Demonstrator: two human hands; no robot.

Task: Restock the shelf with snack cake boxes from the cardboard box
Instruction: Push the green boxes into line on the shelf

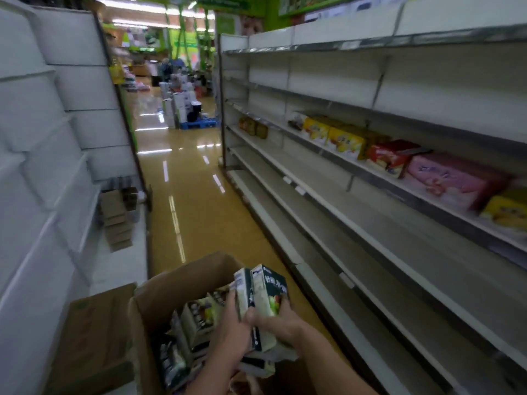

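Cardboard box [159, 295] sits open at the person's feet, more packs inside. Both hands clamp two snack cake boxes [263, 297] just above it: left hand [232, 329] curled on the near face, right hand [278, 323] wrapped round the right side. Their long axes stand nearly upright, tops tipped away. Up and to the right waits the shelf [385, 178], so the right hand is nearer.

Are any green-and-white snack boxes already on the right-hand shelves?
No: the shelves hold only yellow, red and pink packs; both hands hold two green boxes.
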